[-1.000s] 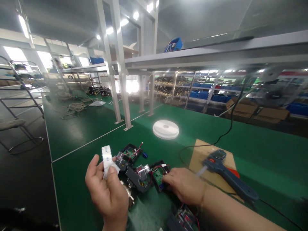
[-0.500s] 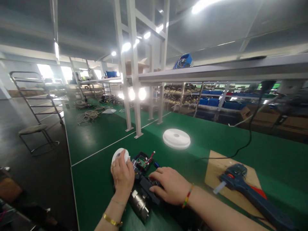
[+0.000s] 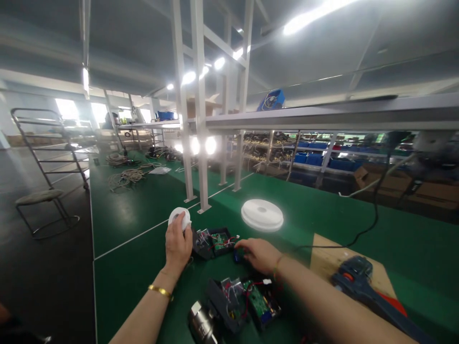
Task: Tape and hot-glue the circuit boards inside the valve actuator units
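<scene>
My left hand point(image 3: 177, 243) grips a white roll point(image 3: 184, 220) with a hole in its middle, fingers curled over its near edge. Just right of it is an open black housing point(image 3: 203, 246) with a green circuit board point(image 3: 220, 240) and red wires. The fingers of my right hand point(image 3: 258, 254) close round a small dark-blue object point(image 3: 237, 255), mostly hidden and blurred. Nearer to me sits a second open black housing point(image 3: 225, 308) with a green board point(image 3: 258, 298) and a white plug point(image 3: 267, 282). A shiny metal valve body point(image 3: 202, 324) is beside its lower left.
A large white reel point(image 3: 262, 215) lies on the green table point(image 3: 304, 200). On a wooden board point(image 3: 321, 255) at right rests a dark-blue and orange hand tool point(image 3: 358, 282). A black cable point(image 3: 373, 215) hangs nearby. White posts point(image 3: 201, 167) stand behind, with coiled cables point(image 3: 129, 177) at left.
My right hand has left the nearer housing and moved up and right to the small blue object. My left hand and the roll have moved slightly away from me. The nearer housing and valve show more fully.
</scene>
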`<state>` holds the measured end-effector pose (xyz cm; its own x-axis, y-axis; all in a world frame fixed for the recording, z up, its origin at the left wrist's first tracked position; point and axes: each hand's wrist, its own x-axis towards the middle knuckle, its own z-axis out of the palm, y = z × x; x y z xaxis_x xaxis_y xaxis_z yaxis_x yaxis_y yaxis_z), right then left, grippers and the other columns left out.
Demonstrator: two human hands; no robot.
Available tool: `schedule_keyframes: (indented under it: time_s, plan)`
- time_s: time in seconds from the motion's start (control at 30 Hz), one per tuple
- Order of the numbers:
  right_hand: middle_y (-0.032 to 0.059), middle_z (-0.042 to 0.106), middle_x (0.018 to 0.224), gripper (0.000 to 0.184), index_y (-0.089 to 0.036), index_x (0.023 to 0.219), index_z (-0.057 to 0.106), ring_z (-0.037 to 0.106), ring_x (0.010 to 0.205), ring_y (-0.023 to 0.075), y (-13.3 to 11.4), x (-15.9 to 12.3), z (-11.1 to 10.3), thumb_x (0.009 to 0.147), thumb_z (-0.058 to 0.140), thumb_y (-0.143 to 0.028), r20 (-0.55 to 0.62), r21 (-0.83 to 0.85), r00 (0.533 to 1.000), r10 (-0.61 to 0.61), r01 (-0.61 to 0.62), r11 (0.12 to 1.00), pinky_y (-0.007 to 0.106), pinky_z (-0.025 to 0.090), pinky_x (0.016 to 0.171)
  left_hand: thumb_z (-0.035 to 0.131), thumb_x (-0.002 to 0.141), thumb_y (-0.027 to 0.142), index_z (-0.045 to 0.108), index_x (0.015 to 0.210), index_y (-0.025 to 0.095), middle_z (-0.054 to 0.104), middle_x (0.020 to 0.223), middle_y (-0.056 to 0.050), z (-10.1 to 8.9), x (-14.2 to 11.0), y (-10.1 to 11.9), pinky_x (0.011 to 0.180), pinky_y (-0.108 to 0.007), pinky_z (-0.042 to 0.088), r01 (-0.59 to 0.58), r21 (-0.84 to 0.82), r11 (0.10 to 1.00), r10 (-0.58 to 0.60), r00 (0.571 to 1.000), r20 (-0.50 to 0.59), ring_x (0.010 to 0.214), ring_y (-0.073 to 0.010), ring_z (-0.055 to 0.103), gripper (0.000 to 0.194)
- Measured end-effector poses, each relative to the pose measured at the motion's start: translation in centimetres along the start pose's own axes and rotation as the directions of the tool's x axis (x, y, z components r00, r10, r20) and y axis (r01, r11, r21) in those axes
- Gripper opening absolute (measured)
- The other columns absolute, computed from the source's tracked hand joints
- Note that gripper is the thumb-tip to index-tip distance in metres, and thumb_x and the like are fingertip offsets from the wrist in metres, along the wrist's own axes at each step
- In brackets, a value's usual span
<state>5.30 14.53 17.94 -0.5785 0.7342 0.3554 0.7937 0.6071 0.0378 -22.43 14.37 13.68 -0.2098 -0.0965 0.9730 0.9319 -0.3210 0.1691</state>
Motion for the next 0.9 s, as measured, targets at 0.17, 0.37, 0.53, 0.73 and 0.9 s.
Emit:
schedule_keyframes:
  time_s: [0.17, 0.37, 0.53, 0.73, 0.9]
  plan:
    - [0.0062, 0.047, 0.130, 0.077, -0.045, 0.138, 0.044, 0.053, 0.120, 0.0254, 0.5, 3.3, 1.3, 0.071, 0.059, -0.009, 0.150, -0.176, 0.984, -0.094, 0.120, 0.977, 0.041, 0.044, 0.104, 0.037, 0.095, 0.035, 0.038, 0.143, 0.019, 0.052, 0.143, -0.010, -0.4, -2.5, 4.8, 0.109, -0.033, 0.052, 0.084, -0.071, 0.994, -0.088, 0.995, -0.049, 0.131, -0.0143, 0.054, 0.050]
    - [0.0084, 0.055, 0.118, 0.036, -0.022, 0.122, 0.054, 0.052, 0.116, 0.0209, -0.2, 3.1, 1.7, 0.087, 0.047, -0.023, 0.054, -0.199, 0.981, -0.185, 0.192, 0.961, 0.036, 0.041, 0.102, 0.040, 0.094, 0.039, 0.050, 0.133, 0.017, 0.057, 0.137, -0.010, 0.1, -4.0, 4.8, 0.110, -0.040, 0.053, 0.062, -0.117, 0.991, -0.061, 0.998, 0.014, 0.129, -0.0178, 0.057, 0.046]
    - [0.0035, 0.057, 0.115, 0.033, -0.024, 0.123, 0.051, 0.051, 0.104, 0.0102, -0.3, 1.3, 1.4, 0.096, 0.037, -0.035, -0.062, -0.046, 0.986, -0.154, 0.151, 0.987, 0.021, 0.031, 0.087, 0.039, 0.094, 0.041, 0.043, 0.140, 0.014, 0.053, 0.141, -0.013, -0.7, -3.8, 4.0, 0.110, -0.043, 0.054, 0.131, -0.129, 0.983, -0.128, 0.991, 0.031, 0.129, -0.0186, 0.057, 0.053]
    - [-0.0004, 0.060, 0.105, 0.031, -0.022, 0.118, 0.058, 0.044, 0.082, 0.0002, -1.3, 1.1, 0.6, 0.092, 0.052, -0.038, -0.110, 0.168, 0.991, -0.074, 0.092, 0.981, 0.015, 0.024, 0.076, 0.040, 0.094, 0.041, 0.042, 0.139, 0.018, 0.054, 0.140, -0.010, -0.7, -4.1, 4.2, 0.109, -0.042, 0.054, 0.139, -0.138, 0.981, -0.130, 0.989, 0.068, 0.127, -0.0162, 0.058, 0.051]
    - [-0.0009, 0.057, 0.111, 0.028, -0.025, 0.114, 0.067, 0.047, 0.096, -0.0008, -2.7, 1.9, -0.3, 0.089, 0.057, -0.032, -0.142, 0.345, 0.986, -0.083, 0.128, 0.930, 0.012, 0.033, 0.089, 0.041, 0.094, 0.039, 0.043, 0.138, 0.021, 0.055, 0.140, -0.007, -0.5, -4.1, 4.2, 0.110, -0.040, 0.054, 0.094, -0.127, 0.987, -0.084, 0.993, 0.081, 0.128, -0.0147, 0.057, 0.047]
